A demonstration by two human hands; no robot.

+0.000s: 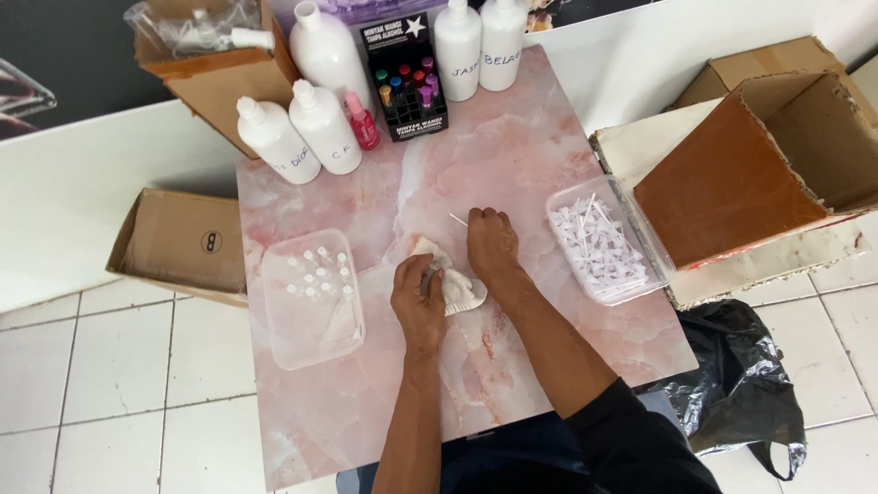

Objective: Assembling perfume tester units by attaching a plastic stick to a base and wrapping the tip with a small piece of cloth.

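Note:
My left hand (418,293) presses a crumpled white cloth (455,284) onto the pink marble-patterned table (512,165), fingers curled over it. My right hand (491,240) is closed just beyond the cloth and pinches a thin white stick (458,220) whose tip points up-left. A clear plastic tray (311,297) with several small clear vials lies left of my hands. A second clear tray (608,240) full of thin white sticks sits to the right.
Several large white bottles (322,125), a small pink bottle (364,122) and a black display box of small coloured vials (407,78) stand at the table's far edge. Cardboard boxes (759,155) lie right and left. A black plastic bag (732,375) sits on the tiled floor.

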